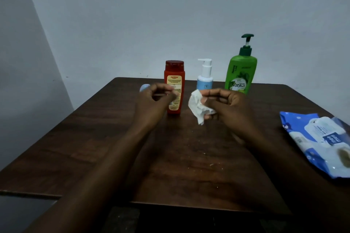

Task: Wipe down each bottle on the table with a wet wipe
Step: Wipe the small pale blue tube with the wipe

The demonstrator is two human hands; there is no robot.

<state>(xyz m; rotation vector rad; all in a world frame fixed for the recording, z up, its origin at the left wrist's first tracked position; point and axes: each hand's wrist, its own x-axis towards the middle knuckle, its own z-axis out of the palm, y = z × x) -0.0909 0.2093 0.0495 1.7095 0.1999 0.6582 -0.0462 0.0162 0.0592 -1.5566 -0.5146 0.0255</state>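
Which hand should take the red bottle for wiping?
Probably left: the left hand is in front of the red bottle and looks free, while the right hand grips the wet wipe.

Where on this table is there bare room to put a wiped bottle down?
Bare wood lies left of the left hand, out to the table edge, and in the near middle between the forearms. A smaller patch sits between the green bottle and the wipe pack. Crowded: mid-back, around the red bottle, white pump bottle, right hand and wipe.
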